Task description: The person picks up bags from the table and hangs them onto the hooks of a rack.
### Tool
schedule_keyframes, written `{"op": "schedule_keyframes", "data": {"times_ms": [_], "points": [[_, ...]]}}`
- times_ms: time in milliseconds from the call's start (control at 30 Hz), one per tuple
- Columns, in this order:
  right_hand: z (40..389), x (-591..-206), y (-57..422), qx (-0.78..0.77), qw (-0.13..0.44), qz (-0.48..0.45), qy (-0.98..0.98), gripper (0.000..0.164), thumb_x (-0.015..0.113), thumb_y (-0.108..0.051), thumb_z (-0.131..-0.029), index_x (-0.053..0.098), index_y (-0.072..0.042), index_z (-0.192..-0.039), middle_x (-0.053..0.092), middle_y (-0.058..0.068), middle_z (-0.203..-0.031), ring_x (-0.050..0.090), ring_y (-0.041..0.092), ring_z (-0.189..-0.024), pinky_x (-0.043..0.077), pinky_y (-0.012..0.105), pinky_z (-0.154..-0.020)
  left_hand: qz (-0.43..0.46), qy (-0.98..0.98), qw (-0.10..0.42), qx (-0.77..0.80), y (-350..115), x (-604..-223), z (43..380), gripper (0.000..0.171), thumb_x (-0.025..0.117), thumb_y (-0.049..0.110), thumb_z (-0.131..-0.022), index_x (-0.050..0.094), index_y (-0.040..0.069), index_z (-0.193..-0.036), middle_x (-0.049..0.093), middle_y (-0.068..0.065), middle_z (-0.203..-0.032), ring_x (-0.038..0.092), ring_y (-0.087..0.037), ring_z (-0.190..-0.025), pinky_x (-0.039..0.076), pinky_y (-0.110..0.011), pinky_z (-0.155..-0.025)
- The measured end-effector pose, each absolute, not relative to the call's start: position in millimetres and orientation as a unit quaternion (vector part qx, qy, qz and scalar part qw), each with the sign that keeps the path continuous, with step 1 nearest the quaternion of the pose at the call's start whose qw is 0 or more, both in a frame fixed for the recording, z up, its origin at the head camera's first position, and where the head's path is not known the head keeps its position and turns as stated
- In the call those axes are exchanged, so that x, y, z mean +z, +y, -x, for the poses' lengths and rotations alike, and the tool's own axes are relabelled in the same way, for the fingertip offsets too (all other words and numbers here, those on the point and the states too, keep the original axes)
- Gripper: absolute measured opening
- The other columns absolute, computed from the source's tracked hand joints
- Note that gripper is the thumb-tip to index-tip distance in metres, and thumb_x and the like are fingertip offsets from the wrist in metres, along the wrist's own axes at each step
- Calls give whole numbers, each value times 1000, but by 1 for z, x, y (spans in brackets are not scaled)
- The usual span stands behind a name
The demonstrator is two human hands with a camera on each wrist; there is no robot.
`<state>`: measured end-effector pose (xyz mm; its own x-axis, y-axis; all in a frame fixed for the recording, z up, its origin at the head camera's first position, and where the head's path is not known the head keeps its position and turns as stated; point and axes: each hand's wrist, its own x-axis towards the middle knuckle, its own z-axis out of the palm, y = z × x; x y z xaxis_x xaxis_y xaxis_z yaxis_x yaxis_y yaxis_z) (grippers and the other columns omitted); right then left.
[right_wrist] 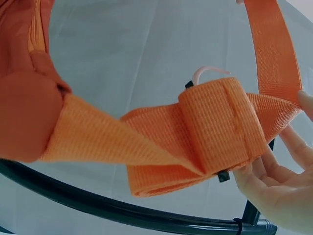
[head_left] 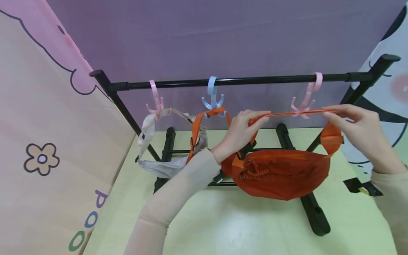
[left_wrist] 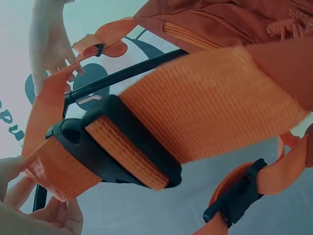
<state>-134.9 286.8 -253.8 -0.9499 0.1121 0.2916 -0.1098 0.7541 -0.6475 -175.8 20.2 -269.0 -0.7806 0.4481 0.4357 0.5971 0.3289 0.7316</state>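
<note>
An orange waist bag (head_left: 282, 173) hangs by its strap (head_left: 296, 113), stretched nearly level between two hands. The left hand (head_left: 240, 127) pinches the strap's left end, close to a black buckle (left_wrist: 132, 147) in the left wrist view. At the right end, fingers of the right hand (head_left: 360, 122) pinch the webbing above a folded strap bundle (right_wrist: 220, 127). Behind the strap's right half hangs a pink hook (head_left: 306, 97), overlapped by the strap in the head view. The bag's body hangs below, in front of the rack's lower bars.
A black rack (head_left: 255, 81) carries a blue hook (head_left: 213, 95) with another orange strap (head_left: 195, 129) on it. From the left pink hook (head_left: 155, 95) hangs a white bag (head_left: 165, 168). A pale green tabletop (head_left: 229, 223) lies below; a purple backdrop (head_left: 223, 39) stands behind.
</note>
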Motion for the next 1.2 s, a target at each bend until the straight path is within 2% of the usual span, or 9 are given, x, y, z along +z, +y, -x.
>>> {"op": "schedule_keyframes", "data": {"times_ms": [167, 233, 400, 533, 667, 733, 900, 1100, 1200], "points": [[140, -251, 286, 366, 156, 12, -917, 42, 53, -38, -86, 56, -10, -117, 51, -19, -89, 37, 6, -90, 29, 36, -69, 305, -815, 81, -486, 25, -264, 183, 33, 52, 26, -89, 57, 16, -120, 61, -1, -100, 49, -9, -92, 35, -18, -71], [142, -250, 286, 370, 152, 17, -916, 43, 52, -39, -86, 56, -12, -119, 50, -19, -91, 37, 8, -91, 29, 36, -69, 306, -813, 88, -487, 27, -262, 186, 33, 53, 25, -89, 57, 16, -120, 61, -2, -92, 49, -10, -88, 33, -19, -68], [147, -251, 287, 393, 138, 23, -909, 44, 50, -40, -87, 53, -14, -123, 51, -16, -96, 37, 12, -95, 30, 46, -76, 308, -812, 92, -487, 33, -258, 193, 33, 52, 24, -89, 57, 16, -120, 58, -2, -78, 48, -11, -83, 32, -19, -72], [149, -251, 291, 417, 124, 25, -900, 43, 49, -40, -87, 53, -18, -124, 51, -18, -95, 36, 8, -96, 26, 51, -78, 296, -818, 69, -489, 37, -255, 199, 33, 50, 29, -89, 55, 22, -122, 50, -2, -63, 44, -11, -66, 34, -18, -67], [150, -252, 293, 431, 115, 27, -895, 42, 50, -40, -87, 53, -18, -123, 52, -23, -90, 37, 5, -94, 25, 49, -79, 281, -821, 46, -495, 42, -253, 206, 33, 48, 32, -89, 55, 26, -121, 36, -3, -45, 30, -14, -39, 34, -20, -55], [151, -253, 294, 437, 114, 29, -892, 42, 51, -40, -87, 53, -18, -123, 52, -24, -88, 38, 4, -93, 24, 49, -80, 279, -821, 42, -496, 45, -253, 209, 33, 48, 32, -89, 55, 26, -121, 32, -3, -42, 25, -15, -33, 34, -22, -50], [154, -256, 296, 452, 107, 39, -885, 43, 51, -41, -86, 53, -18, -123, 53, -23, -87, 40, 2, -90, 22, 53, -82, 274, -827, 45, -489, 50, -253, 217, 33, 49, 31, -90, 56, 23, -120, 37, -3, -46, 27, -15, -36, 34, -21, -50], [157, -261, 298, 449, 95, 48, -887, 49, 49, -45, -86, 51, -15, -125, 51, -18, -91, 38, 4, -89, 21, 60, -83, 255, -838, 26, -481, 54, -256, 223, 34, 49, 32, -89, 56, 19, -120, 37, -2, -46, 24, -13, -36, 32, -21, -48], [159, -264, 300, 449, 92, 51, -888, 51, 49, -46, -85, 50, -13, -125, 50, -22, -86, 38, 4, -88, 20, 62, -84, 248, -844, 10, -476, 56, -258, 225, 35, 48, 32, -90, 56, 19, -121, 37, -2, -45, 22, -11, -34, 33, -21, -49]]}}
